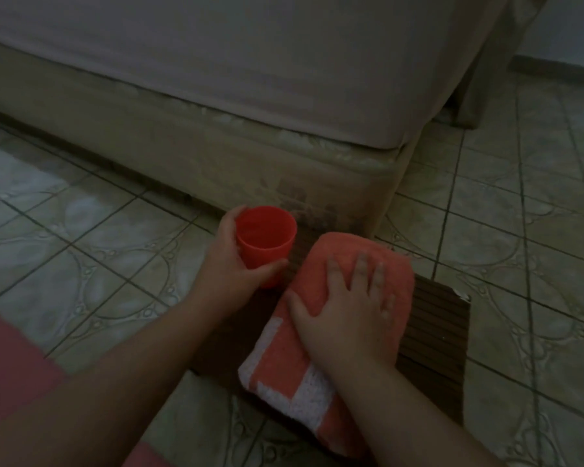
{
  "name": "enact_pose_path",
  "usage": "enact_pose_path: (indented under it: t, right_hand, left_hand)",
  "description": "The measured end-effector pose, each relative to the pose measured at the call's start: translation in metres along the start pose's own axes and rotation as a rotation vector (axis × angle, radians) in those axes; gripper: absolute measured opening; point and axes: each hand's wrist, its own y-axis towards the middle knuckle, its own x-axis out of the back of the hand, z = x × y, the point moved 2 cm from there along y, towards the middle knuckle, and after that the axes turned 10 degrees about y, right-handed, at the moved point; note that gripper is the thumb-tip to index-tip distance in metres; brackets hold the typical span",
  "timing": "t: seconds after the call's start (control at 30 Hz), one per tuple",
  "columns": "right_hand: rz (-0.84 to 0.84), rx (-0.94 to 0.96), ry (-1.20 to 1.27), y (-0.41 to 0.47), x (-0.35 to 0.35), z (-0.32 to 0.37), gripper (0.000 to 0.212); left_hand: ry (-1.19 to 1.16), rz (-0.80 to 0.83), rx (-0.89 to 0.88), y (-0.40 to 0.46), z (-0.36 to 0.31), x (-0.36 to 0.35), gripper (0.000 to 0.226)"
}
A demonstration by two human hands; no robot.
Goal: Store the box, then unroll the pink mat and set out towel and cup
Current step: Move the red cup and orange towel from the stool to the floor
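At frame centre, the left hand [231, 261] grips an upright red plastic cup [265, 242]. Just right, the right hand [346, 316] presses spread fingers on the folded orange-and-white towel [284, 362] lying across a dark slatted mat [435, 345].

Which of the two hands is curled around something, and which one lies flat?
The left hand curls around the red cup; the right hand lies flat on the towel.

Single head cam, worn up high, looking fwd and steeply down, close over the patterned grey-green tiled floor [81, 230] beside the beige bed base [216, 153].
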Motion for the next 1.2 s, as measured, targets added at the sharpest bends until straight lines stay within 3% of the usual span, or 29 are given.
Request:
enact_pose_path:
  t: [0.47,0.93,1.1,1.2]
  right_hand:
    - [0.023,0.034,0.078,0.023,-0.056,0.080,0.079]
    - [-0.064,0.041,0.009,0.027,-0.066,0.080,0.077]
    - [-0.053,0.036,-0.016,0.027,-0.065,0.078,0.075]
    - [-0.041,0.029,-0.019,0.026,-0.065,0.077,0.074]
  left_hand:
    - [0.285,-0.143,0.157,0.029,0.111,0.130,0.089]
    - [0.452,-0.180,0.439,0.031,0.205,0.136,0.091]
    - [0.492,-0.230,0.519,0.036,0.217,0.151,0.077]
    - [0.553,-0.158,0.529,0.041,0.227,0.167,0.059]
